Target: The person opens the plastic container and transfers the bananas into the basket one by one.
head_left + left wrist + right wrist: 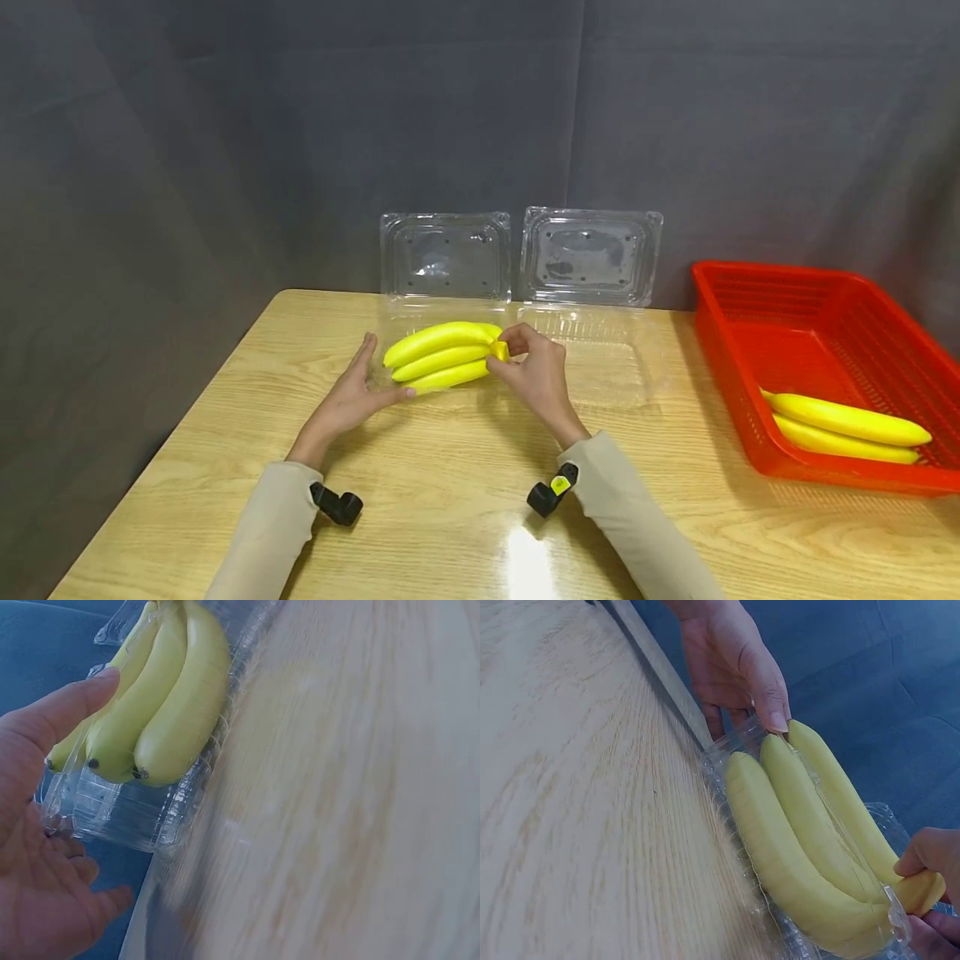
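A bunch of yellow bananas [441, 353] lies in the left clear plastic clamshell container [112, 817], its stem toward the right. My right hand [538, 372] pinches that stem [921, 892] between thumb and fingers, at the container's right side. At the opposite end, my left hand [347, 406] spreads around the container's near left corner. Its thumb [82, 697] lies at the rim by the banana tips, and its other fingers are along the outer wall. The container's lid [446, 257] stands raised at the back.
A second clear clamshell container [603, 367] is beside it on the right, lid [591, 257] raised too. Farther right stands a red plastic basket [795, 287] with more bananas [851, 418] inside. All rest on a wooden table [420, 500] before a grey curtain [450, 108].
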`<state>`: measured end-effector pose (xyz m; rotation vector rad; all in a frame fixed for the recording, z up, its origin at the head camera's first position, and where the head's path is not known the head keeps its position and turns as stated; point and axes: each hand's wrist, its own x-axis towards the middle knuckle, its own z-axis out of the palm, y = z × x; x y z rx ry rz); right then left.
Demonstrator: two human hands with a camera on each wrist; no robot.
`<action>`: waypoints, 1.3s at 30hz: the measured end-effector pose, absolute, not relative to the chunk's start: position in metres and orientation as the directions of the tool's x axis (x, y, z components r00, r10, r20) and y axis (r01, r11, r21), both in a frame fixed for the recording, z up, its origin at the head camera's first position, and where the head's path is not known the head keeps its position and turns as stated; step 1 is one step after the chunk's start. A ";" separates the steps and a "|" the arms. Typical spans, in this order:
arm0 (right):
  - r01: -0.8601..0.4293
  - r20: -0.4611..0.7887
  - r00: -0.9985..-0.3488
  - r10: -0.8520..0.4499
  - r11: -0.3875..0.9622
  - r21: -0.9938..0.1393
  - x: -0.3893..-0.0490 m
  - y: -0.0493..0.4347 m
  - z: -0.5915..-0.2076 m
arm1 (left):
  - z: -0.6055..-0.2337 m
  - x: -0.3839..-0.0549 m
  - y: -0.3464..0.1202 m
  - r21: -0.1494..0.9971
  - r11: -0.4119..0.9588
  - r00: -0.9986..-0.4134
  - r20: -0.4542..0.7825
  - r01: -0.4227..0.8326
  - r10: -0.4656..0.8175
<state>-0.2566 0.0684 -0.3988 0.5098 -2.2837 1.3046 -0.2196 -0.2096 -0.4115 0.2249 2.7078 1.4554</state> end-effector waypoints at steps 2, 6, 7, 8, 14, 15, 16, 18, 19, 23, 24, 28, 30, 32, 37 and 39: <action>-0.522 0.558 -0.826 -0.082 0.483 -0.703 -0.256 0.067 -0.400 | -0.412 -0.219 -0.210 0.829 0.549 -0.987 0.021 0.108 0.162; -0.522 0.568 -0.821 -0.060 0.482 -0.704 -0.255 0.066 -0.402 | -0.412 -0.218 -0.210 0.814 0.568 -0.984 0.031 0.126 0.174; -0.523 0.571 -0.819 -0.056 0.481 -0.703 -0.255 0.066 -0.402 | -0.412 -0.218 -0.210 0.810 0.572 -0.984 0.035 0.131 0.175; -0.527 0.576 -0.816 -0.053 0.480 -0.702 -0.255 0.067 -0.402 | -0.412 -0.218 -0.210 0.804 0.579 -0.984 0.040 0.136 0.175; -0.508 0.564 -0.825 -0.029 0.473 -0.719 -0.253 0.068 -0.403 | -0.412 -0.218 -0.207 0.773 0.613 -0.981 0.061 0.163 0.185; -0.504 0.561 -0.827 -0.024 0.475 -0.721 -0.252 0.068 -0.403 | -0.412 -0.218 -0.207 0.769 0.617 -0.980 0.063 0.167 0.187; -0.502 0.562 -0.827 -0.020 0.477 -0.721 -0.252 0.068 -0.403 | -0.412 -0.217 -0.206 0.765 0.621 -0.980 0.065 0.171 0.190; -0.503 0.569 -0.822 -0.009 0.478 -0.719 -0.252 0.068 -0.403 | -0.412 -0.218 -0.206 0.759 0.626 -0.979 0.071 0.179 0.193; -0.505 0.574 -0.819 -0.003 0.478 -0.719 -0.252 0.069 -0.403 | -0.411 -0.218 -0.206 0.756 0.629 -0.979 0.072 0.179 0.192; -0.506 0.580 -0.814 0.017 0.468 -0.724 -0.252 0.069 -0.400 | -0.410 -0.218 -0.205 0.749 0.636 -0.977 0.074 0.185 0.198; -0.505 0.580 -0.815 0.020 0.467 -0.726 -0.252 0.069 -0.400 | -0.409 -0.218 -0.204 0.746 0.639 -0.977 0.074 0.187 0.200; -0.504 0.581 -0.813 0.037 0.454 -0.735 -0.252 0.070 -0.398 | -0.409 -0.218 -0.204 0.741 0.644 -0.976 0.072 0.190 0.205; -0.510 0.589 -0.807 0.045 0.451 -0.733 -0.251 0.070 -0.397 | -0.409 -0.218 -0.203 0.737 0.649 -0.976 0.071 0.189 0.204; -0.512 0.595 -0.802 0.056 0.449 -0.732 -0.251 0.071 -0.396 | -0.409 -0.219 -0.203 0.735 0.652 -0.976 0.068 0.188 0.205; -0.510 0.604 -0.792 0.092 0.445 -0.736 -0.252 0.074 -0.393 | -0.409 -0.219 -0.203 0.729 0.659 -0.977 0.060 0.184 0.206; -0.510 0.607 -0.787 0.107 0.441 -0.739 -0.252 0.075 -0.392 | -0.408 -0.219 -0.203 0.725 0.664 -0.977 0.058 0.181 0.203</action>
